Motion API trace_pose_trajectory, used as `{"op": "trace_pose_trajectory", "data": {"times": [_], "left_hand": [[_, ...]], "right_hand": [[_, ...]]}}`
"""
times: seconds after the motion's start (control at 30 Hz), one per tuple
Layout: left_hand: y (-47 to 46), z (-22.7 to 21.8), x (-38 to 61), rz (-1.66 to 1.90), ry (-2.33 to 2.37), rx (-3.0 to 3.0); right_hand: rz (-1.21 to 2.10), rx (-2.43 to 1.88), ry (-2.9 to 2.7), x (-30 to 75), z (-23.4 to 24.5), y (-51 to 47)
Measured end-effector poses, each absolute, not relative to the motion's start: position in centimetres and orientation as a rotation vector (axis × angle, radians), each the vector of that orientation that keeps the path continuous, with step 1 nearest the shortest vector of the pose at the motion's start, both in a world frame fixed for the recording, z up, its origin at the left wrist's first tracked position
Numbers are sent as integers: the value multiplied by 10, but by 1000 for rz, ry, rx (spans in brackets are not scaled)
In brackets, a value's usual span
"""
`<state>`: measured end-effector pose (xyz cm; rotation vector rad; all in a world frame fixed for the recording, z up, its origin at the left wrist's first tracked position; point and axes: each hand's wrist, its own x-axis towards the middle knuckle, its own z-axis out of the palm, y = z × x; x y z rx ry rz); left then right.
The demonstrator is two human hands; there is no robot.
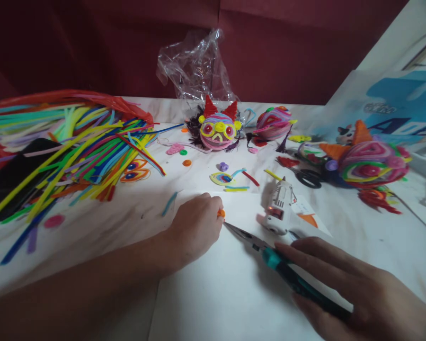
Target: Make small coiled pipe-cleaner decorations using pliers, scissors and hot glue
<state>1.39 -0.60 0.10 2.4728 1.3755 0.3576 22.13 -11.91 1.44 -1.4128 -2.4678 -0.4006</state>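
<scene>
My left hand (199, 225) is closed over the white sheet (206, 298), pinching a small orange piece (221, 214) that looks like coiled pipe cleaner. Most of that piece is hidden behind the fingers. In my right hand (358, 289) is a pair of long-nose pliers (270, 255) with teal and black handles. The pliers' narrow tip meets the lower edge of the orange piece, or lies very near it; I cannot tell which. Just beyond the pliers, a white hot glue gun (280, 208) shows a lit orange light.
Many colourful pipe cleaners (92, 147) spread at the left. Behind the hands are a decorated ball with red horns (218, 130), another wrapped ball (273, 123) and a crinkled clear bag (199, 66). At right lie black-handled scissors (308, 179) and an orange-horned ball (372, 163).
</scene>
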Motion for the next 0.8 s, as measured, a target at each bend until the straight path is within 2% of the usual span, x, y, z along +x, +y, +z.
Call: {"op": "trace_pose_trajectory", "data": {"times": [0.8], "left_hand": [[-7, 7, 14, 293, 1357, 2522]], "right_hand": [[-376, -1383, -2488, 218, 11, -114]]}}
